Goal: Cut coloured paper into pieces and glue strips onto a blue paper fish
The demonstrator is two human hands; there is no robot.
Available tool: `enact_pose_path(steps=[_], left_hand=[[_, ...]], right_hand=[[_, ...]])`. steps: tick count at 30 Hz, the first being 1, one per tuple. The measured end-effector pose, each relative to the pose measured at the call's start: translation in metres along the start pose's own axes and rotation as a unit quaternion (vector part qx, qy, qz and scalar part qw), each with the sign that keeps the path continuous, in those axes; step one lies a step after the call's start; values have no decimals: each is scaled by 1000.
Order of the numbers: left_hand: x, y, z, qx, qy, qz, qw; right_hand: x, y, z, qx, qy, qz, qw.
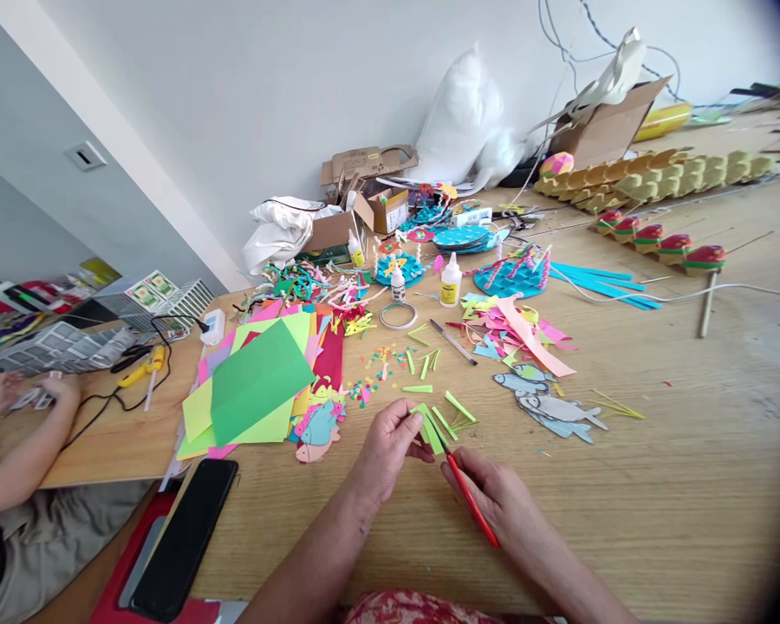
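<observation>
My left hand [393, 442] pinches a small light green paper piece [427, 426] between thumb and fingers, above the wooden table [598, 520]. Red-handled scissors [468, 496] are in my right hand [494, 485], whose fingers close around the handles. The scissor blades point up and left and meet the green paper. Around and beyond the paper lie narrow light green strips [460, 406], some loose and some in small bunches. Just behind my left hand are tiny coloured paper bits [362, 392].
Coloured paper sheets [260, 381] and a black phone [185, 537] lie left. Grey paper fish [552, 407] and paper scraps [520, 334] lie right. Glue bottles [451, 282] stand behind. Another person's hands [55, 394] are at the far left.
</observation>
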State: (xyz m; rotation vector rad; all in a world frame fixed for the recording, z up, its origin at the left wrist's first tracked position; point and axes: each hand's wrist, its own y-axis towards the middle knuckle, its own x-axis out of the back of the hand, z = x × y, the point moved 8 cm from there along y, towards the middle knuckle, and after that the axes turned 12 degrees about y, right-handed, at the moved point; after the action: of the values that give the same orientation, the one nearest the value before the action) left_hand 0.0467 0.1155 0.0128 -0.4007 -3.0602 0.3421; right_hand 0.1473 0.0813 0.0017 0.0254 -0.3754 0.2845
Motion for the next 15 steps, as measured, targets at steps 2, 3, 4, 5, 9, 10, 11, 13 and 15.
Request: enact_pose_path(steps=[2,3,4,5,9,10,11,13,15], left_hand=[[-2,0,1,2,0,9,1000],[-4,0,1,4,-1,16,1000],[-5,-1,2,5,-3,21,1000],[-6,-1,3,6,-6,26,1000],[-8,-1,7,17,-20,31,999],[-8,-1,8,22,-23,31,999],[-7,-1,9,27,-26,32,999],[-7,-1,11,33,-32,34,998],[-7,0,12,34,-39,37,998]], right_hand=[[0,0,0,-7,7,8,1000],[-1,1,0,-9,11,12,1000],[-1,1,1,-12,14,17,1000],[-1,1,1,-14,17,21,1000],[-2,1,0,-15,23,26,999],[-2,1,-1,-14,22,24,999],[-2,0,-1,-13,21,23,999],[-2,0,-2,-10,22,19,1000],[-2,-1,-2,-5,28,17,999]])
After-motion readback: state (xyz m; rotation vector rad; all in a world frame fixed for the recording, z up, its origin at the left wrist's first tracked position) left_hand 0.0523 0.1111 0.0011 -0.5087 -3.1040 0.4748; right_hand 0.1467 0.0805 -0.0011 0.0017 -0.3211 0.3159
